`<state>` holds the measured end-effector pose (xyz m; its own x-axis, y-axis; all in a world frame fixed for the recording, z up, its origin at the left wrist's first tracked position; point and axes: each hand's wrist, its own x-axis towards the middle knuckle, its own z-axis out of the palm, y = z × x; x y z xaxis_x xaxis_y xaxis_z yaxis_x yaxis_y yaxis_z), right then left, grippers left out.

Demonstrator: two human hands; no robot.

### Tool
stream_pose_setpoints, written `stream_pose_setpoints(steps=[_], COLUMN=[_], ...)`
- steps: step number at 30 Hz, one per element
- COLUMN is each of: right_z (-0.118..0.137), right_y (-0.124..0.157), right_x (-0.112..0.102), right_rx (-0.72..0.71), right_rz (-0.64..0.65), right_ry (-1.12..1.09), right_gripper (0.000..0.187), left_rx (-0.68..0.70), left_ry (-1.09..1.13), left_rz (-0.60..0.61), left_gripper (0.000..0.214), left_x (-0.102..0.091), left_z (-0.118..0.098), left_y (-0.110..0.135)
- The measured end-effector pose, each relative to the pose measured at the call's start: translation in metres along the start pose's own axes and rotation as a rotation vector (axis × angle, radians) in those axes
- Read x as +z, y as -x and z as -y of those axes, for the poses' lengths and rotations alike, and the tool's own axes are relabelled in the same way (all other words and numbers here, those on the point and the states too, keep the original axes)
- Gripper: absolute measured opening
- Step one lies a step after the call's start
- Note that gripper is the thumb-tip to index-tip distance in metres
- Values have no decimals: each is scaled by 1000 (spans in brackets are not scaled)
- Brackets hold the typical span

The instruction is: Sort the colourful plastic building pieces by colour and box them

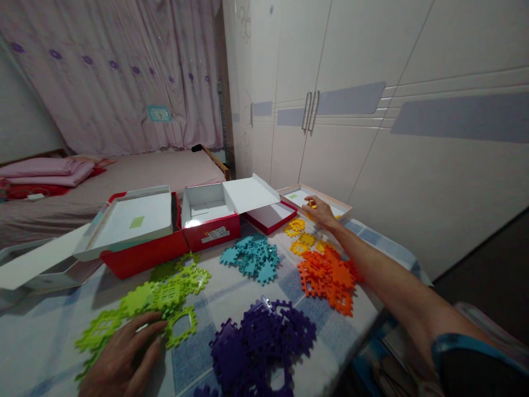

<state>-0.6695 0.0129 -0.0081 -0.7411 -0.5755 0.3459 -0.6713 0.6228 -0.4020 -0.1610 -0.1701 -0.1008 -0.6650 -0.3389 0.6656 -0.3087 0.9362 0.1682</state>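
My right hand is stretched far out, its fingers closed on a small yellow interlocking plastic piece mostly covered by them. It is over the near side of a shallow white box lid. Just before it lie yellow notched pieces in a loose pile. My left hand rests at the lower left with its fingers loosely extended and nothing visible in them. Its fingertips are at the edge of the lime-green notched pieces, beside a square green frame piece.
Piles of teal pieces, orange pieces and dark purple pieces lie on the checked tablecloth. Behind them stand an opened red-and-white box, a red tray and a red box. White wardrobe doors rise behind.
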Motion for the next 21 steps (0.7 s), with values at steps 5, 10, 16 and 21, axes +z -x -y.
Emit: stream_pose_setpoints(steps=[5,10,16,21], right_z=[-3,-16,-26,-28], right_y=[-21,14,43,44], right_x=[-25,-29,-19,-13], right_rx=[134,80,18,-19], right_rz=[-19,362,555,545], right_ry=[179,296,295,231], right_gripper=[69,35,18,16], left_rx=[30,19,0,23], left_ry=[-2,-3,2,-12], left_rz=[-5,14,23,12], left_gripper=[21,22,23,25], left_x=[-3,-2,1,-1], left_z=[-4,-4,-4,-5], left_y=[-4,-3,-1,-2])
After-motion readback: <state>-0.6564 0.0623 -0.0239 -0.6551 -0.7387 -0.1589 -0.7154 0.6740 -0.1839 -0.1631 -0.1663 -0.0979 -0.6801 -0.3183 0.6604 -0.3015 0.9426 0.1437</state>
